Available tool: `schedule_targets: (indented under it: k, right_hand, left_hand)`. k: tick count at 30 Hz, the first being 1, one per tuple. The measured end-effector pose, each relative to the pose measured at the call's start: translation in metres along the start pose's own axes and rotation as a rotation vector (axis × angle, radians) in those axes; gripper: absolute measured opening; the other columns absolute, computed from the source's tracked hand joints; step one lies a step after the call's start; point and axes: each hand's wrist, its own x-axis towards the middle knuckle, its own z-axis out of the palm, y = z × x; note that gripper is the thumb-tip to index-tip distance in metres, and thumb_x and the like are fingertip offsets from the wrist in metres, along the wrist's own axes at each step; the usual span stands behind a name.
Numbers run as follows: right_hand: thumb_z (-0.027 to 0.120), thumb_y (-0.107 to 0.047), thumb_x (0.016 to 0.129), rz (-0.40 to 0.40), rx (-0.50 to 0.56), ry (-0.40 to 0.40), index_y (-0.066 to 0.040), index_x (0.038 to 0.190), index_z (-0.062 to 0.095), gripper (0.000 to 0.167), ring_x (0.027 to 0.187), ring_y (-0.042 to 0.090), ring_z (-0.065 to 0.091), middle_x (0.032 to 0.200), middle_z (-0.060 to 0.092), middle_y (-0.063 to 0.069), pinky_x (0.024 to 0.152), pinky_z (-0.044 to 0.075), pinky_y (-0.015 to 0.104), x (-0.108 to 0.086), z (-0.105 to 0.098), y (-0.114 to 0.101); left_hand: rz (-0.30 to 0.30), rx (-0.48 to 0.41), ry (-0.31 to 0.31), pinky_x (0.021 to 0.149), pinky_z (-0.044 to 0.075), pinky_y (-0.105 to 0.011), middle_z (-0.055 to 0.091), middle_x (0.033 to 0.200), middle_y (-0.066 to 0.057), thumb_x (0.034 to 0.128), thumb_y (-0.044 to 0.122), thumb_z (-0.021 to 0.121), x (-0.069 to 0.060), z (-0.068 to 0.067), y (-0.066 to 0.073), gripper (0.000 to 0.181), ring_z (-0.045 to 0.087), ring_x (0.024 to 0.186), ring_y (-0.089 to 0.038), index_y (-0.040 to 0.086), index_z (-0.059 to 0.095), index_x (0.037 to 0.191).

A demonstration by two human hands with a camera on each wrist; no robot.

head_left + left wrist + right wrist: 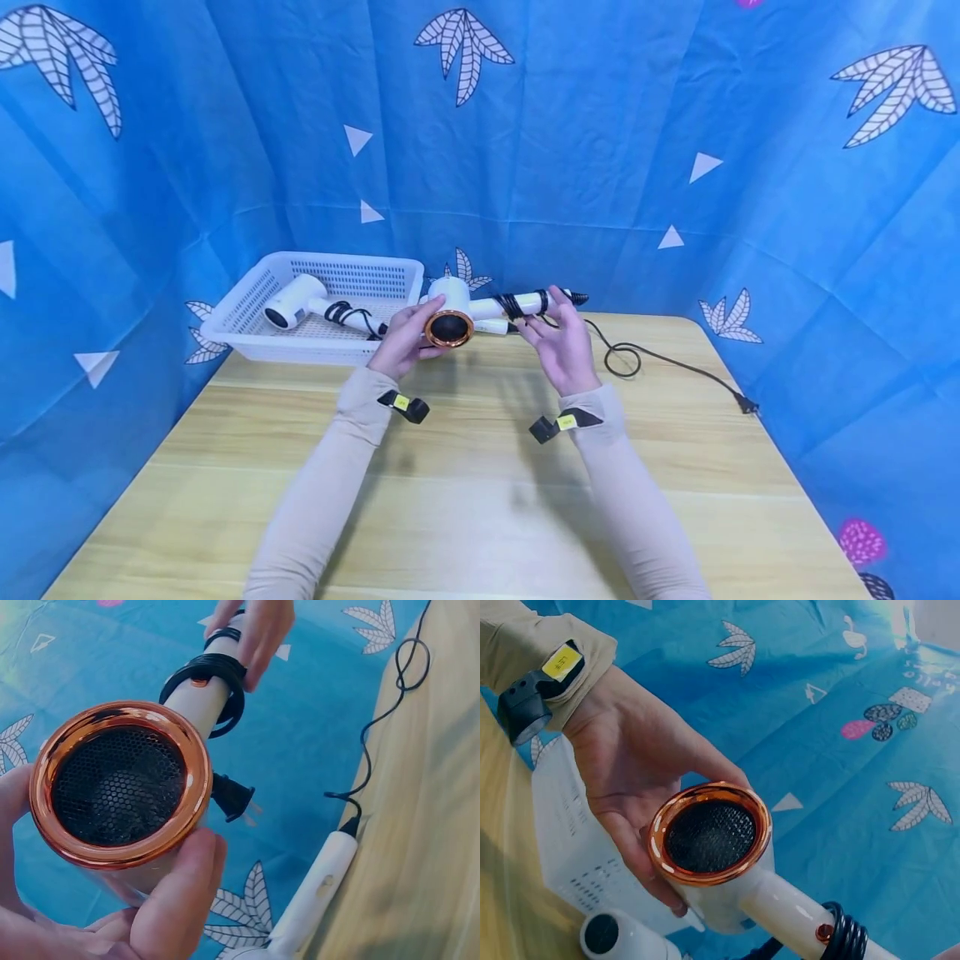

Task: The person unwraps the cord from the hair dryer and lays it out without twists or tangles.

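Note:
A white hair dryer [450, 293] with a copper-coloured ring round its black mesh end is held up above the table between both hands. My left hand [405, 340] grips its head, thumb and fingers on opposite sides, as the right wrist view also shows. The fingers of my right hand [566, 348] hold the far part of its handle. Black cord is wound round this handle, and its plug [232, 798] hangs beside it in the left wrist view. Behind it a second white hair dryer [492, 326] lies on the table, partly hidden.
A white perforated basket [315, 353] stands at the back left, holding another white hair dryer [294, 302] with its cord wrapped. The second dryer's loose black cord [663, 354] loops rightward to a plug [746, 404] near the table's right edge. Blue curtains [570, 167] surround the wooden table [465, 508].

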Motion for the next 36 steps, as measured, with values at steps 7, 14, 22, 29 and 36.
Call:
schedule_targets:
  k: [7, 14, 22, 29, 36]
  right_hand:
    - [0.032, -0.009, 0.1, 0.032, -0.011, 0.004, -0.014, 0.144, 0.043, 0.045, 0.152, 0.048, 0.026, 0.161, 0.021, 0.005, 0.13, 0.026, 0.058, -0.006, -0.021, -0.004]
    - [0.036, -0.023, 0.106, 0.049, -0.215, 0.026, -0.018, 0.107, 0.052, 0.016, 0.142, 0.046, 0.048, 0.118, 0.058, 0.002, 0.12, 0.04, 0.057, -0.007, -0.038, -0.023]
    - [0.027, -0.044, 0.111, 0.157, -0.289, 0.0, -0.021, 0.088, 0.041, 0.035, 0.113, 0.027, 0.074, 0.102, 0.079, 0.002, 0.121, 0.041, 0.055, 0.009, -0.074, -0.044]
    - [0.027, -0.055, 0.11, 0.296, -0.199, 0.01, -0.015, 0.144, 0.031, 0.053, 0.146, 0.04, 0.047, 0.17, 0.019, 0.027, 0.129, 0.03, 0.054, 0.023, -0.103, -0.042]
    - [0.038, -0.045, 0.111, 0.354, -0.22, -0.035, -0.024, 0.154, 0.016, 0.053, 0.113, 0.029, 0.072, 0.153, 0.041, 0.027, 0.121, 0.04, 0.048, 0.035, -0.114, -0.028]
  left_hand:
    - [-0.012, -0.066, -0.02, 0.076, 0.067, -0.037, 0.064, 0.121, -0.015, 0.0957, 0.041, 0.072, 0.004, 0.007, -0.015, 0.059, 0.077, 0.079, -0.02, 0.004, 0.055, 0.137]
    - [0.014, -0.08, 0.007, 0.067, 0.066, -0.034, 0.072, 0.098, -0.007, 0.0968, 0.041, 0.07, 0.001, 0.004, -0.024, 0.058, 0.078, 0.071, -0.018, 0.001, 0.058, 0.136]
    - [0.051, -0.063, -0.014, 0.067, 0.066, -0.033, 0.07, 0.101, -0.008, 0.0989, 0.037, 0.068, -0.002, 0.0, -0.025, 0.055, 0.078, 0.073, -0.017, 0.003, 0.057, 0.14]
    - [0.042, -0.017, -0.039, 0.067, 0.066, -0.031, 0.064, 0.11, -0.011, 0.0994, 0.037, 0.067, -0.003, -0.007, -0.03, 0.055, 0.076, 0.077, -0.016, 0.003, 0.056, 0.142]
    - [0.033, 0.017, -0.082, 0.067, 0.066, -0.029, 0.059, 0.118, -0.013, 0.1023, 0.035, 0.06, -0.01, -0.009, -0.029, 0.056, 0.074, 0.08, -0.016, 0.005, 0.051, 0.149]
